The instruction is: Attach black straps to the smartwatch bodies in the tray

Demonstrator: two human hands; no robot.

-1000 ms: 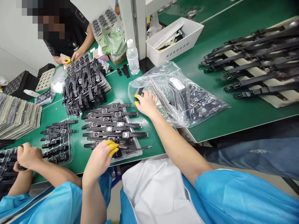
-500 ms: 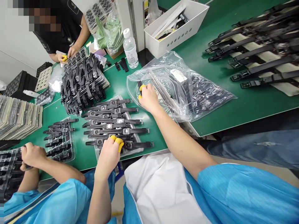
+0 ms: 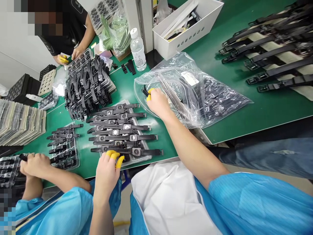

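Observation:
My right hand (image 3: 158, 102), with yellow finger cots, pinches a black watch strap (image 3: 146, 92) at the mouth of a clear plastic bag (image 3: 168, 78). More black straps (image 3: 215, 93) lie inside that bag. At the table's front edge my left hand (image 3: 107, 171), also in yellow finger cots, has thumb and fingers apart, with nothing seen in it. Just beyond it, a clear tray (image 3: 143, 159) bears several black watches (image 3: 136, 151), laid in rows with their straps stretched out.
Piled trays of watches (image 3: 85, 85) stand beyond, near a water bottle (image 3: 138, 50) and a white box (image 3: 181, 37) of tools. Many straps lie at right on a pale sheet (image 3: 259, 40). A co-worker's hands (image 3: 36, 166) handle a tray at left; another person (image 3: 70, 29) works opposite.
My left hand has drawn back slightly toward me and left, off the nearest watch, with its thumb now apart. The strap in my right hand has tilted.

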